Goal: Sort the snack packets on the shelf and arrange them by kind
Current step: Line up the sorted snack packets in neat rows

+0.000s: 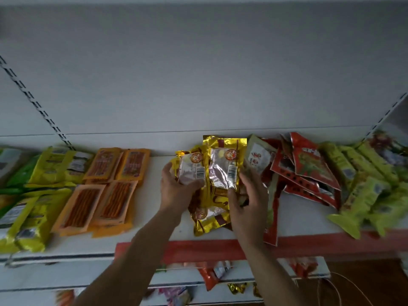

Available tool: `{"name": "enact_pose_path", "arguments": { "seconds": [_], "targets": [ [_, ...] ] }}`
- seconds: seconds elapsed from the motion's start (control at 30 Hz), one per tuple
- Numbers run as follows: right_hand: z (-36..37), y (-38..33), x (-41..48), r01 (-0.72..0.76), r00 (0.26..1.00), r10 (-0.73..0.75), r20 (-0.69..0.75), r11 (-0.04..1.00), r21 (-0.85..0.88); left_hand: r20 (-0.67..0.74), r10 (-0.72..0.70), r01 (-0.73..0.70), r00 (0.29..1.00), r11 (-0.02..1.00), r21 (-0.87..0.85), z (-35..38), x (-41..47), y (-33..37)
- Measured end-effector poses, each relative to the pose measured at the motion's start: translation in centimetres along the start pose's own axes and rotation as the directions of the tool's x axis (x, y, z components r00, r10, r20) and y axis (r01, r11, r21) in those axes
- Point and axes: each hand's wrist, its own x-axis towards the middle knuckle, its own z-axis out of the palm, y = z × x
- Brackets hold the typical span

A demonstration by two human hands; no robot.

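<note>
On the white shelf [154, 237] my left hand [176, 191] grips a gold foil packet [191, 168] with a silver back and a barcode. My right hand [247, 199] holds a second, larger gold packet [224, 166] beside it, thumb pinching its lower edge. More gold packets [209, 219] lie under both hands. Orange stick-snack packets [99, 195] lie in rows to the left. Yellow-green packets [33, 195] fill the far left. Red packets [309, 171] are heaped to the right, with lime-green packets [364, 191] at the far right.
A red price strip [220, 248] runs along the shelf's front edge. A lower shelf [216, 277] holds more mixed packets. The white back panel [198, 74] rises behind, with slotted uprights at both sides. Bare shelf shows between the orange and gold packets.
</note>
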Motion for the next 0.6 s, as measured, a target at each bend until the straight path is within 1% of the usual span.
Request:
{"name": "enact_pose_path", "arguments": {
  "seconds": [0.07, 0.13, 0.2, 0.27, 0.3, 0.33, 0.4, 0.47, 0.5, 0.53, 0.6],
  "targets": [
    [-0.2, -0.2, 0.2, -0.011, 0.999, 0.012, -0.033, 1.0, 0.02, 0.038, -0.068, 0.071, 0.997, 0.995, -0.068, -0.3, 0.1, 0.2],
    [-0.8, -0.5, 0.6, -0.026, 0.999, 0.025, -0.039, 1.0, -0.007, 0.04, -0.102, 0.105, 0.994, 0.991, -0.085, -0.8, 0.1, 0.0],
    [-1.7, -0.9, 1.4, -0.068, 0.997, 0.068, 0.023, 0.997, -0.021, 0.018, -0.127, 0.128, 0.992, 0.986, -0.11, -1.5, -0.3, -0.4],
    [-2.7, -1.2, 2.5, -0.073, 0.994, 0.078, 0.083, 0.996, -0.059, 0.021, -0.143, 0.144, 0.989, 0.963, -0.228, -2.3, -1.0, -0.5],
    [-3.1, -1.4, 3.1, -0.079, 0.992, 0.084, 0.09, 0.995, -0.057, 0.028, -0.125, 0.128, 0.992, 0.953, -0.276, -2.5, -1.2, -0.5],
    [-3.5, -1.8, 3.7, -0.102, 0.991, 0.104, 0.082, 0.994, -0.026, 0.028, -0.1, 0.104, 0.995, 0.951, -0.29, -2.9, -1.5, -0.5],
    [-4.1, -2.8, 4.6, -0.146, 0.989, 0.143, 0.04, 0.985, 0.097, -0.019, -0.064, 0.057, 0.998, 0.96, -0.274, -3.6, -1.8, -0.4],
    [-4.3, -3.5, 5.0, -0.163, 0.985, 0.17, -0.01, 0.962, 0.218, -0.055, -0.06, 0.044, 0.997, 0.966, -0.255, -4.2, -1.8, -0.5],
    [-4.3, -3.7, 5.0, -0.196, 0.978, 0.207, -0.009, 0.939, 0.284, -0.052, -0.066, 0.05, 0.996, 0.966, -0.254, -4.3, -1.7, -0.5],
    [-4.1, -3.9, 4.9, -0.251, 0.964, 0.266, 0.011, 0.897, 0.364, -0.039, -0.078, 0.066, 0.996, 0.966, -0.252, -4.4, -1.8, -0.4],
    [-3.6, -4.6, 4.2, -0.378, 0.917, 0.383, 0.113, 0.74, 0.557, 0.012, -0.115, 0.114, 0.993, 0.954, -0.279, -4.1, -2.0, -0.3]
  ]
}}
